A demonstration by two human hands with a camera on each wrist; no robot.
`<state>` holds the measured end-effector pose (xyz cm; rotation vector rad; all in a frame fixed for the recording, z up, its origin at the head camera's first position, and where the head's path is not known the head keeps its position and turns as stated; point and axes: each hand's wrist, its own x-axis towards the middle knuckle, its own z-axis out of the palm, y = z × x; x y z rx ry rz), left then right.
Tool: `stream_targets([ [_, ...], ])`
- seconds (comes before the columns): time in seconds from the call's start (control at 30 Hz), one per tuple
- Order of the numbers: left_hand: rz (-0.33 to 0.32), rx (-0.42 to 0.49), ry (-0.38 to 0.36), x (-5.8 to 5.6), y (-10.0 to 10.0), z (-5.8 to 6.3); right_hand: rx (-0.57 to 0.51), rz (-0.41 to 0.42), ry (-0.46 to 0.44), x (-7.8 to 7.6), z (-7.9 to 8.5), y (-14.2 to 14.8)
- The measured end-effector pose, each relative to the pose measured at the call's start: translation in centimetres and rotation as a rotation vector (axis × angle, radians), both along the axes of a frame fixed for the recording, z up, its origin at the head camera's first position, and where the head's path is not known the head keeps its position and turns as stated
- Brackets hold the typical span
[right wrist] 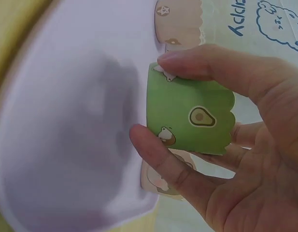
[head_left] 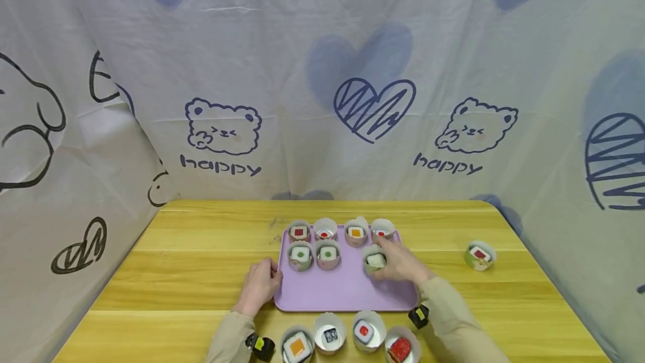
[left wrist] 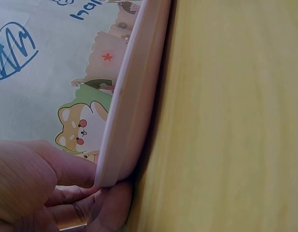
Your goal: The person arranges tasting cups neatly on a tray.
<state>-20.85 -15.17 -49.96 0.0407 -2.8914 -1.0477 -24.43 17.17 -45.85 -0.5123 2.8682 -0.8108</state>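
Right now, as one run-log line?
left hand: grips tray; right hand: holds green cup; six other cups: on tray; four cups: near side; lone cup: right of tray

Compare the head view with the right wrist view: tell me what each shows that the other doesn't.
Only the head view shows the left hand at the edge of the purple tray and the lone cup on the table to its right. Only the right wrist view shows the avocado print on the green cup. Both show the right hand holding that cup, and the tray.
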Motion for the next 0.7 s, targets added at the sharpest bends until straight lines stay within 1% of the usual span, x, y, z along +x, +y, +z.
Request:
stream_targets([
  [0.17, 0.0, 0.005, -0.003, -0.1, 0.1, -0.1, 0.041, 0.015, 0.003, -0.7, 0.6, 0.1],
  [0.37, -0.001, 0.003, 0.0, 0.0, 0.0, -0.1, 0.082, 0.015, -0.022, -1.2, 1.3, -1.0],
  [0.53, -0.002, 0.002, 0.0, 0.0, 0.0, 0.0, 0.11, 0.034, -0.041, -1.6, 1.3, -1.8],
  [0.7, 0.002, -0.004, -0.003, -0.1, 0.0, 0.0, 0.134, 0.025, -0.044, -1.8, 1.2, -2.5],
])
